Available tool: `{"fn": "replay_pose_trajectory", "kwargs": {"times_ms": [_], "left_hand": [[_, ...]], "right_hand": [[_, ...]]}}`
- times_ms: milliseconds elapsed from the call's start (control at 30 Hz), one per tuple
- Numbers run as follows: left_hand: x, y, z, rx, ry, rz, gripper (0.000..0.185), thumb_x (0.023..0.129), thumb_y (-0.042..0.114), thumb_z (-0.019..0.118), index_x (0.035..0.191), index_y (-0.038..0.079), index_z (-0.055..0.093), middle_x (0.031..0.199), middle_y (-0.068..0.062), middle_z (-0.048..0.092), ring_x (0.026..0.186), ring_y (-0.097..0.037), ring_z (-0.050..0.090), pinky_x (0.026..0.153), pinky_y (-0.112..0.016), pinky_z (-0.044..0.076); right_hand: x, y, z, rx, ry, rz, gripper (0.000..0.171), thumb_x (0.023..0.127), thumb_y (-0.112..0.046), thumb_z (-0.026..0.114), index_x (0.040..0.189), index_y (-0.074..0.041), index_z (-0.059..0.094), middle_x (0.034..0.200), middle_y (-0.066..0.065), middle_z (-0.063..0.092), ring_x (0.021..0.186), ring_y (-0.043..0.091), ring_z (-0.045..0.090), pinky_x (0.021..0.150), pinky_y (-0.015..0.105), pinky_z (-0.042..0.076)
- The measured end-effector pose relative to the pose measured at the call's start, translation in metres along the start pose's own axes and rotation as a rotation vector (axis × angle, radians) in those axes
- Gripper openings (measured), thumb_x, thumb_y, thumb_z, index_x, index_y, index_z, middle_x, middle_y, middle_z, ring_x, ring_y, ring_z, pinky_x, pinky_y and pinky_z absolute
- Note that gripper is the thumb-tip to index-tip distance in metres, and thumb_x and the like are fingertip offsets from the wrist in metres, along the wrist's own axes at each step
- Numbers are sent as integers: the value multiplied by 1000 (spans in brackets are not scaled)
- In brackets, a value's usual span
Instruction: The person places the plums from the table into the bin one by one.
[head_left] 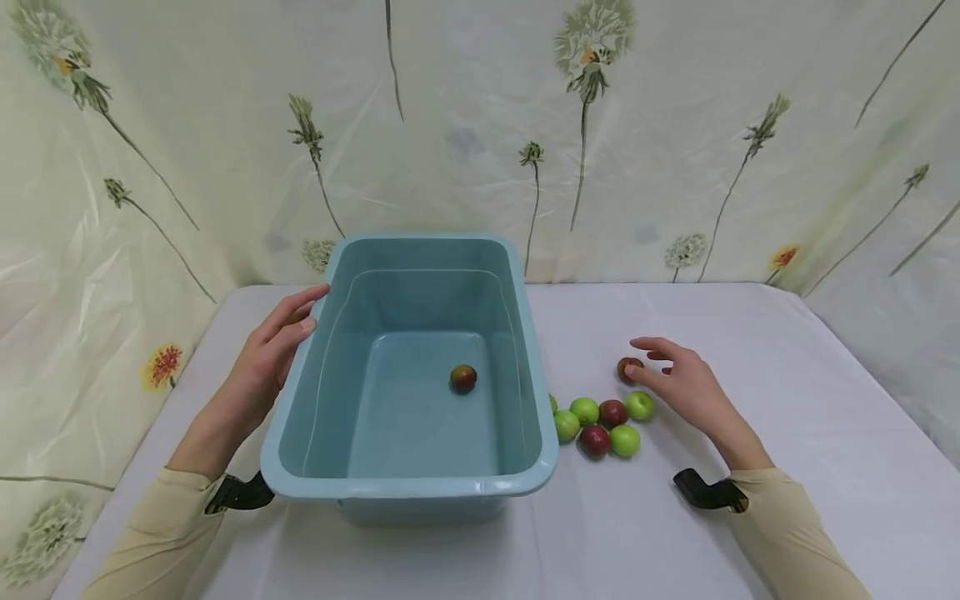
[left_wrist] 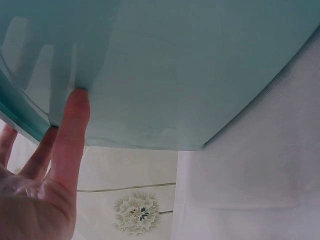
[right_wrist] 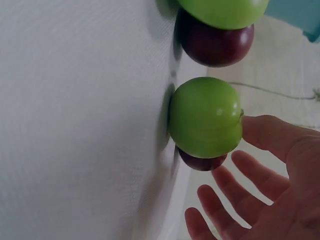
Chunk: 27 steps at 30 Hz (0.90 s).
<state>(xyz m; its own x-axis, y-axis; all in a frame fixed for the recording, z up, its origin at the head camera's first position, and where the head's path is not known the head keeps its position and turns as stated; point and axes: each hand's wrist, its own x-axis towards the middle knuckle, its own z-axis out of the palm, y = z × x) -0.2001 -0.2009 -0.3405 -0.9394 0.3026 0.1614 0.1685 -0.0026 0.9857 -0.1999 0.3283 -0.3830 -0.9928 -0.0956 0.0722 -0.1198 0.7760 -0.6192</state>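
A blue plastic tub [head_left: 408, 487] stands on the white table, with one round reddish-green fruit [head_left: 463, 379] on its floor. My left hand [head_left: 258, 358] touches the tub's left side near the rim with extended fingers; in the left wrist view a fingertip [left_wrist: 77, 97] presses the outer wall. To the right of the tub, my right hand [head_left: 686, 387] hovers around a dark red fruit [head_left: 628, 371], thumb on the near side, fingers beyond and apart. In the right wrist view a green fruit [right_wrist: 206, 117] partly hides that red fruit [right_wrist: 202, 162]; contact is unclear.
Several green and dark red fruits lie clustered by the tub's right side, among them a green one [head_left: 640, 405] and a red one [head_left: 594, 442]. A flower-patterned sheet [head_left: 465, 167] hangs behind and beside the white-covered table [head_left: 825, 433].
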Motion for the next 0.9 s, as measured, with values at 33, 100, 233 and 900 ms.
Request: {"fn": "replay_pose_trajectory", "kwargs": {"times_ms": [33,100,233,900], "left_hand": [[0,0,0,-2,-1,1,45,106,31,43,150,25,40,147,-9,35,110,-19,59,80,-29,54],[-1,0,1,-5,2,4,45,106,31,43,150,25,40,147,-8,36,110,-19,59,80,-29,54],[-1,0,1,6,14,12,44,106,30,42,149,25,41,145,-8,38,111,-19,58,80,-29,54],[-1,0,1,5,3,11,45,106,30,42,150,24,39,148,-9,35,115,-20,56,82,-29,53]], "right_hand": [[0,1,0,-1,-10,7,53,96,-33,65,138,-2,52,136,24,52,122,41,48,97,58,39],[1,3,0,-2,-27,20,53,96,-32,65,138,-2,52,136,24,53,122,42,48,97,58,40],[2,7,1,3,-55,39,53,95,-27,66,139,-1,51,134,24,54,121,44,49,95,59,40],[0,9,5,1,-59,51,47,94,-18,67,135,0,54,126,25,58,113,42,54,91,55,42]]}}
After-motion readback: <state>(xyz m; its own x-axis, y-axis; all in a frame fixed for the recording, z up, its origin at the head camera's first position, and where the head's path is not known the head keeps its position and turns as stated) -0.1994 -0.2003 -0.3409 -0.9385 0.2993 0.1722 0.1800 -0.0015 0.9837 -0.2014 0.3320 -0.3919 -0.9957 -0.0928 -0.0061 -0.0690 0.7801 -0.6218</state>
